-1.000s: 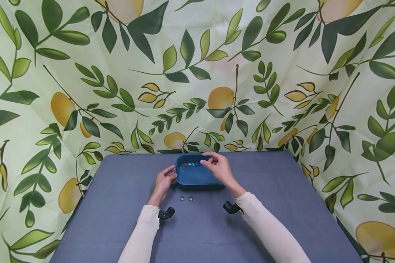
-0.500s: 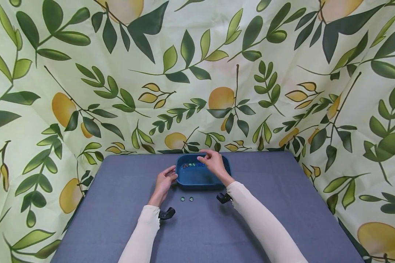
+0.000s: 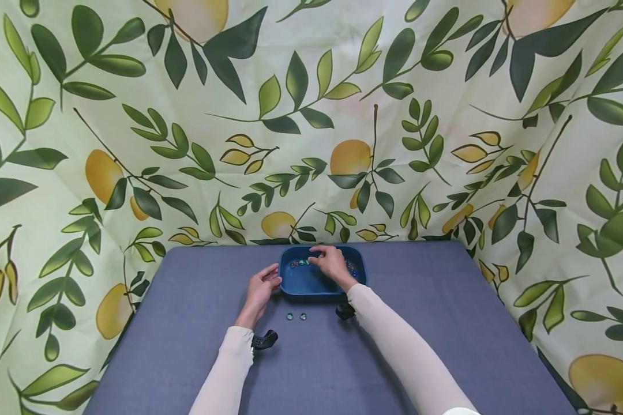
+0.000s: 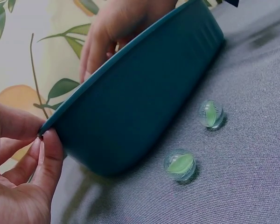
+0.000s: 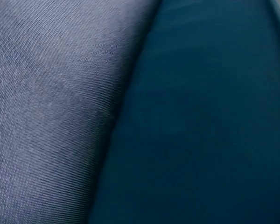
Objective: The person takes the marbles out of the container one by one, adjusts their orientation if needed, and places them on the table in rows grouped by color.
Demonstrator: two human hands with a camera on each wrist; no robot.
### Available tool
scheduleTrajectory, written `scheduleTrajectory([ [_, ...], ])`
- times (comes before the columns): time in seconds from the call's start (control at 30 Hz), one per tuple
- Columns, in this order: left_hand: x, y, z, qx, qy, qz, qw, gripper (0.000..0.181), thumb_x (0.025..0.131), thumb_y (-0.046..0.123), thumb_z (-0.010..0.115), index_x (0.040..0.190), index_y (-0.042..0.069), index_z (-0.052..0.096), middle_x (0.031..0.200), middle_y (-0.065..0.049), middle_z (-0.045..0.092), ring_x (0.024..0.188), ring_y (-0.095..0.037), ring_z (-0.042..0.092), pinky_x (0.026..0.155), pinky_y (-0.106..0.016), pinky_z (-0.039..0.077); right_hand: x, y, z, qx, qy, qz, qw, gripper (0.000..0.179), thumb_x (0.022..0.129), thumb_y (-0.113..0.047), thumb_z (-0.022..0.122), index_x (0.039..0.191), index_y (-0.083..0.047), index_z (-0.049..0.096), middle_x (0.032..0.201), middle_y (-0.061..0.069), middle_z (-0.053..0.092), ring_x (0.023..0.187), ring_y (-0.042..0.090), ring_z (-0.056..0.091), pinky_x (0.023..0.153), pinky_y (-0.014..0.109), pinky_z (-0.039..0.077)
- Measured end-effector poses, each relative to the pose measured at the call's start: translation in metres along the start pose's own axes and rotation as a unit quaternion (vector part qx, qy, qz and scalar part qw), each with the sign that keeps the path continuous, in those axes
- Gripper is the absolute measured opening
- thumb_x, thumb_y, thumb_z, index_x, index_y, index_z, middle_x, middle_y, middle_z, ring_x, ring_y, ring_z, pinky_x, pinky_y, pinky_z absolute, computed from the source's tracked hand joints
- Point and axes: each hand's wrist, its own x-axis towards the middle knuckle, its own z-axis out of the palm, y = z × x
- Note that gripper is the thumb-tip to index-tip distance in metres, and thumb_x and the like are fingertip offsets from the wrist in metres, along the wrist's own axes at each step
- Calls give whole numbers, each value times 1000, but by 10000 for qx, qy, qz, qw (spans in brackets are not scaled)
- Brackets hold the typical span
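A dark blue tray (image 3: 311, 294) stands on the table near its back edge. My left hand (image 3: 261, 291) is at the tray's left end; in the left wrist view its thumb and fingers pinch the rim (image 4: 53, 122). Over the tray's inside is my right hand (image 3: 331, 265), thumb and index finger apart with nothing showing between them; its other fingers are partly hidden. Several coloured marbles (image 3: 302, 262) lie in a row along the tray's far side. In front of the tray, two clear marbles with green swirls, a left one (image 4: 180, 164) and a right one (image 4: 211, 114), rest on the cloth.
A grey-blue cloth (image 3: 405, 346) covers the table. Behind it and at both sides hangs a light curtain (image 3: 311, 138) printed with leaves and yellow fruit. The tray's outer wall (image 5: 200, 121) fills much of the right wrist view.
My right hand has moved left and a little lower into the tray, uncovering marbles at its right end. The left hand stays at the rim, and the two marbles on the cloth lie still.
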Motion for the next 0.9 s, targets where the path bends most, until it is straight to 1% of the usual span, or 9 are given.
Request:
scheduleTrajectory([
  [0.17, 0, 0, 0, 39, -5, -20, 10000, 46, 92, 0, 60, 137, 2, 56, 132, -22, 59, 111, -21, 60, 79, -29, 54, 3, 7, 7, -288, -74, 69, 9995, 29, 89, -25, 72, 117, -17, 73, 54, -2, 50, 47, 11, 41, 52, 25, 34],
  [0.23, 1, -1, 0, 59, 23, -56, 10000, 46, 91, 0, 61, 137, 4, 56, 132, -20, 60, 110, -20, 60, 80, -29, 54, 4, 8, 9, -364, -115, 74, 9992, 30, 89, -25, 73, 117, -18, 73, 51, -5, 46, 47, 11, 39, 51, 25, 33],
  [0.3, 0, -1, 0, 91, 42, -65, 9999, 46, 91, 0, 61, 137, 5, 57, 132, -19, 60, 110, -19, 60, 80, -29, 54, 5, 8, 11, -415, -151, 72, 9990, 29, 89, -25, 73, 117, -18, 73, 50, -5, 45, 46, 11, 39, 51, 26, 33],
  [0.43, -1, 0, 0, 148, 47, -50, 9999, 45, 92, 1, 60, 137, 5, 56, 132, -19, 59, 113, -21, 60, 80, -26, 54, 7, 7, 14, -612, -155, 53, 9980, 29, 88, -26, 73, 116, -18, 74, 51, -3, 50, 49, 12, 42, 53, 26, 36],
  [0.57, -1, 1, 0, 145, 50, -27, 9999, 45, 92, 1, 60, 137, 4, 56, 133, -19, 59, 115, -23, 59, 80, -25, 54, 10, 8, 16, -847, -86, 114, 9963, 27, 87, -27, 75, 113, -20, 75, 59, -1, 61, 59, 13, 51, 62, 27, 42],
  [0.63, -2, 2, 0, 128, 37, -11, 9999, 45, 92, 1, 60, 137, 4, 56, 133, -19, 59, 115, -23, 59, 79, -25, 53, 11, 9, 18, -947, -76, 170, 9953, 26, 86, -27, 75, 112, -21, 76, 63, -1, 65, 63, 13, 55, 66, 29, 45],
  [0.77, -1, 1, 0, 121, 10, 23, 9999, 45, 92, 1, 60, 137, 3, 56, 133, -20, 59, 113, -22, 58, 78, -24, 53, 12, 10, 19, -1072, -103, 229, 9939, 25, 86, -27, 75, 110, -22, 76, 65, -1, 66, 66, 15, 58, 71, 33, 49],
  [0.9, -1, 0, 0, 129, 24, -15, 9999, 45, 93, 1, 60, 137, 4, 56, 133, -20, 58, 114, -23, 59, 78, -23, 53, 13, 10, 22, -1362, -180, 130, 9904, 25, 86, -27, 75, 111, -23, 76, 66, -3, 67, 66, 13, 59, 72, 35, 50],
])
